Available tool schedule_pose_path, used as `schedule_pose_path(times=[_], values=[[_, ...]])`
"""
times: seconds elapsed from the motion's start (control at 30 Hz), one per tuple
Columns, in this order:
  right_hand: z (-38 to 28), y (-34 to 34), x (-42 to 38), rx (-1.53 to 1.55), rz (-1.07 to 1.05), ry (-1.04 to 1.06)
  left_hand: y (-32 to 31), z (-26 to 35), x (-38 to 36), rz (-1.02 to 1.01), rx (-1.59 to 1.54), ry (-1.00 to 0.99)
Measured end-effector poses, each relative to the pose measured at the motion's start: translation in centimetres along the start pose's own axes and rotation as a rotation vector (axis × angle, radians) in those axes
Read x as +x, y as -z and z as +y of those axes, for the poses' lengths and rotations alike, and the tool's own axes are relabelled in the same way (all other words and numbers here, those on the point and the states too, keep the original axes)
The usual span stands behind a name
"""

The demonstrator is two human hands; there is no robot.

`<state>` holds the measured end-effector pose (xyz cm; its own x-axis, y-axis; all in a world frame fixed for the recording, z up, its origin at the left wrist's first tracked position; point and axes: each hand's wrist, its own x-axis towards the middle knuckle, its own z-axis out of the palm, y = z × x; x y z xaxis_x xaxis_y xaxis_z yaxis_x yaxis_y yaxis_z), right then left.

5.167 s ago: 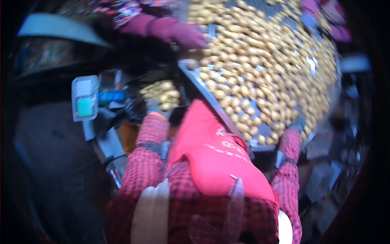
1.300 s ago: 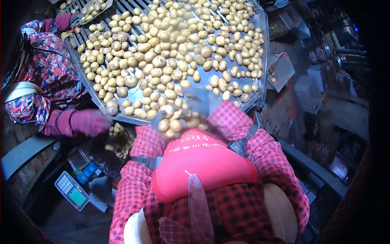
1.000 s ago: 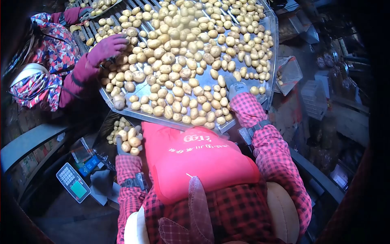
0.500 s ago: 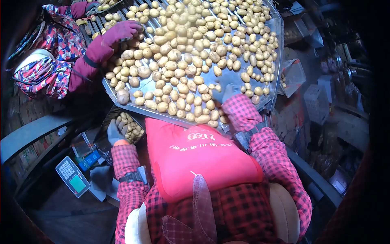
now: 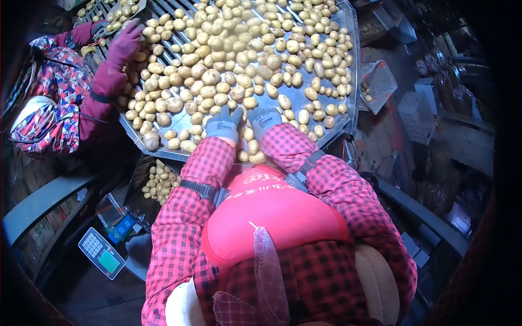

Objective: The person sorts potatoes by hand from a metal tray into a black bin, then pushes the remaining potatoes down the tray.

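Note:
Many yellow potatoes (image 5: 209,76) lie across a metal sorting table (image 5: 355,70) with slats at its far left. My left hand (image 5: 224,126), in a grey glove, rests among the potatoes at the near edge, its fingers apart and pointing away from me. Close beside it on the right, my right hand (image 5: 265,119), gloved the same way, lies with fingers extended against the potatoes. A few potatoes (image 5: 251,144) sit between my hands and my red apron (image 5: 272,209). Neither hand visibly grips a potato.
A co-worker's purple-gloved hand (image 5: 126,43) is over the slats at the left. Below the table's near-left edge is a container of potatoes (image 5: 159,182). A digital scale (image 5: 101,253) stands lower left. A white basket (image 5: 416,117) is at the right.
My left hand has moved from the potato container up onto the table. My right hand has shifted left to meet it. The co-worker's hand has moved away toward the slats.

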<state>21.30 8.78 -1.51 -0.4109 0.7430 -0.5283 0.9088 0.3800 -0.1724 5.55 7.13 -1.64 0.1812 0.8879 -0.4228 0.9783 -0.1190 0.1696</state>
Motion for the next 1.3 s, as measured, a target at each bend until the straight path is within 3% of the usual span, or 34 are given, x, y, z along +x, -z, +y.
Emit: schedule_pose_path(times=[0.07,0.2,0.3,0.33,0.43,0.5,0.57,0.63,0.67,0.73,0.83,0.93,1.03,1.1,1.17,1.2,1.27,1.3], values=[[0.4,1.2,-0.8,0.095,0.054,0.022,1.0,0.5,1.2,-0.159,-0.029,0.072],[2.3,0.0,-0.9,0.306,0.162,-0.03,2.6,-0.5,1.7,-0.2,-0.168,0.029],[3.4,-1.7,-2.7,0.758,0.275,-0.163,-3.4,-3.4,1.9,0.075,-0.834,0.051],[2.9,-0.8,-3.7,0.799,0.341,-0.156,-5.7,-4.0,1.9,0.141,-1.252,0.003],[1.0,0.8,-6.2,0.837,0.426,0.083,-0.2,-0.1,-4.2,-0.197,-2.292,0.29],[-0.1,1.6,-6.2,0.842,0.523,0.39,-6.9,-0.7,-4.0,-0.145,-2.313,-0.001],[-0.1,3.5,-6.4,0.714,0.567,0.557,-5.3,-0.1,-5.8,-0.097,-2.282,0.074],[1.9,1.3,-4.6,0.679,0.525,0.247,-1.8,-0.5,-6.8,-0.429,-2.76,0.39],[3.3,-0.3,-3.4,0.656,0.503,0.094,-3.1,-1.0,-6.8,-0.519,-2.892,0.319],[6.7,-3.8,-1.5,0.376,0.818,-0.098,-2.7,-1.5,-7.3,-0.565,-2.677,0.296],[10.7,-6.1,0.2,0.34,0.689,-0.192,0.0,0.2,-8.1,-0.585,-2.311,0.387],[10.0,-2.0,-0.1,0.58,0.278,-0.3,-0.4,1.2,-8.4,-0.65,-2.185,0.368],[6.2,-3.3,-1.8,0.71,0.74,-0.011,-0.7,1.2,-7.8,-0.713,-2.13,0.372],[3.0,-0.4,-4.6,0.69,0.541,0.168,-1.0,1.2,-7.5,-0.741,-2.203,0.366],[1.4,1.4,-7.6,0.924,0.33,0.446,-1.1,1.7,-7.3,-0.68,-2.245,0.41],[1.5,0.4,-7.8,0.851,0.474,0.551,0.1,2.7,-7.8,-0.558,-2.13,0.54],[5.0,-6.3,-4.6,0.92,0.582,0.369,-0.7,1.6,-8.5,-0.604,-2.206,0.437],[6.5,-1.1,-5.3,0.745,0.173,-0.162,-1.0,1.2,-8.8,-0.624,-2.244,0.383]])
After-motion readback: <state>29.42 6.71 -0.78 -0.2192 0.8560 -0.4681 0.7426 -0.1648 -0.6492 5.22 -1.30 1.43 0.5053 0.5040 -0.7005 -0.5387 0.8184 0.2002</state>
